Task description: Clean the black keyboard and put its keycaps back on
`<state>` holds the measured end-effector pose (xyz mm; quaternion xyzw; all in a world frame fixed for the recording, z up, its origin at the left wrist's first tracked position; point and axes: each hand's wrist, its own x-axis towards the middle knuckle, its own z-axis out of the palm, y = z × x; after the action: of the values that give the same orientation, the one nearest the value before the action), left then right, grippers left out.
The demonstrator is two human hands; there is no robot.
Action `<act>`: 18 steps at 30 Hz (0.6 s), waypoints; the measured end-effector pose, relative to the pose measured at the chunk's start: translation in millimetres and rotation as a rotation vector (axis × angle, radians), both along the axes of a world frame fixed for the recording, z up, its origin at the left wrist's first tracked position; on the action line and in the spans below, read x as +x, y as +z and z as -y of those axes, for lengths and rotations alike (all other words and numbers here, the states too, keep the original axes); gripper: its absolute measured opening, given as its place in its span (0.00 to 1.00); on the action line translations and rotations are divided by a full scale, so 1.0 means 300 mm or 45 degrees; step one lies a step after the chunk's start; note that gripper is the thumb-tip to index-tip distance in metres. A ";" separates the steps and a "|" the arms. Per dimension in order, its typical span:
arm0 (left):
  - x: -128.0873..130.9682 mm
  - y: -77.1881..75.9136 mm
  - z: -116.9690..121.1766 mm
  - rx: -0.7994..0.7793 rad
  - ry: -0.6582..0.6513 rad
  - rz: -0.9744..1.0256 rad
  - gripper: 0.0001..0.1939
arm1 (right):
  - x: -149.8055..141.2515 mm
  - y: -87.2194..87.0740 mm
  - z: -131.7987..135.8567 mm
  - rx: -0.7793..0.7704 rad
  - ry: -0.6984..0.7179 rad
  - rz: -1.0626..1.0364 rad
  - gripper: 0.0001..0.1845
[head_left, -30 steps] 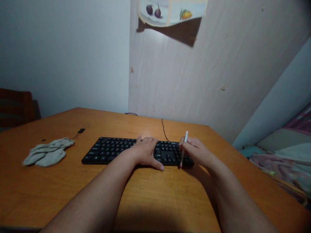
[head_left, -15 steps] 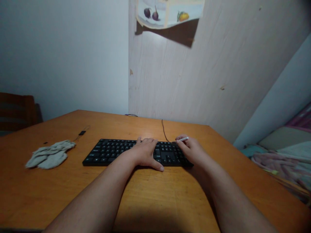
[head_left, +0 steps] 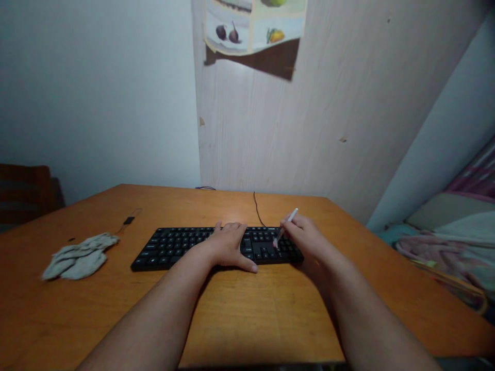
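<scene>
A black keyboard lies on the orange wooden table. My left hand rests flat on the keyboard's middle, fingers spread over the keys and thumb at the front edge. My right hand pinches a thin white stick, held slanted with its lower tip touching the keys on the keyboard's right part. The keyboard's black cable runs back toward the wall.
A crumpled grey cloth lies on the table to the left of the keyboard, with a small black object behind it. A dark chair stands at far left. Bedding lies at right, beyond the table's edge.
The white stick went from upright at the keyboard's front right edge, to flat over the back row, to slanted with its tip on the keys. The left hand stayed put.
</scene>
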<state>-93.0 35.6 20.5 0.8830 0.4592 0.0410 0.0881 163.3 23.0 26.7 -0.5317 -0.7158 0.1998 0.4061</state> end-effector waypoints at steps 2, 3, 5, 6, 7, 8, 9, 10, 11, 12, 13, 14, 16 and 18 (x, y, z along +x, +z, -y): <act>-0.002 0.002 0.000 -0.002 -0.001 -0.002 0.64 | 0.008 -0.024 -0.023 0.064 -0.086 -0.102 0.14; -0.003 0.003 0.000 -0.004 -0.002 -0.002 0.65 | 0.010 -0.035 -0.033 0.073 -0.108 -0.157 0.14; -0.004 0.003 0.000 -0.008 -0.005 -0.003 0.66 | 0.013 -0.050 -0.044 0.059 -0.098 -0.217 0.14; -0.005 0.003 0.000 -0.008 -0.005 -0.001 0.66 | 0.013 -0.054 -0.046 0.054 -0.075 -0.209 0.14; -0.005 0.002 -0.001 -0.008 -0.005 0.002 0.66 | 0.014 -0.054 -0.045 0.056 -0.051 -0.180 0.14; -0.005 0.000 -0.001 -0.007 -0.003 0.005 0.66 | 0.014 -0.051 -0.041 0.058 -0.034 -0.138 0.13; -0.005 -0.002 -0.003 -0.007 0.000 0.006 0.66 | 0.016 -0.044 -0.035 0.053 -0.026 -0.093 0.13; -0.005 -0.004 -0.004 -0.006 0.002 0.007 0.66 | 0.017 -0.034 -0.028 0.036 -0.024 -0.051 0.13; -0.005 -0.005 -0.005 -0.006 0.005 0.004 0.66 | 0.019 -0.021 -0.019 0.010 -0.029 -0.018 0.13; -0.004 -0.006 -0.005 -0.008 0.005 0.001 0.66 | 0.020 -0.007 -0.010 -0.018 -0.036 -0.004 0.12; -0.004 -0.005 -0.005 -0.008 0.006 -0.001 0.67 | 0.020 0.008 0.000 -0.043 -0.040 -0.013 0.11; -0.004 -0.005 -0.005 -0.009 0.005 -0.003 0.67 | 0.020 0.020 0.008 -0.063 -0.041 -0.041 0.11; -0.005 -0.001 -0.002 -0.009 0.004 -0.003 0.67 | 0.017 0.038 0.020 -0.072 -0.060 -0.132 0.12; -0.006 0.003 0.000 -0.007 0.003 -0.002 0.67 | 0.013 0.042 0.023 -0.062 -0.101 -0.197 0.13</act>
<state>-94.7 35.6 21.2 0.8823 0.4602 0.0393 0.0901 167.2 16.1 39.2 -0.5521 -0.6557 0.2415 0.4549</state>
